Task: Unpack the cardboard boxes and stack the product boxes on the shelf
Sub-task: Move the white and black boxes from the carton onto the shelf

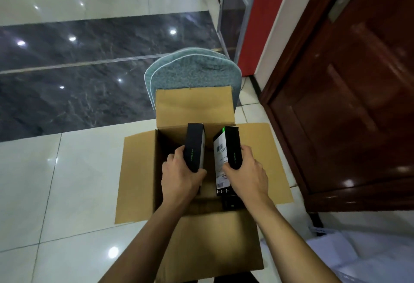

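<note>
Your left hand (179, 176) grips one slim black product box (195, 147) and your right hand (247, 175) another (228, 155), both raised above the open brown cardboard carton (139, 170). Unpacking is under way; stacking remains (no shelf is in view).

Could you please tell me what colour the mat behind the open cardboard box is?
The mat is a speckled teal-green with a paler edge, seen in the head view.

Carton (179, 112) mouth open, flaps splayed; door (349, 103) close right; floor (56, 170) free left.
</note>
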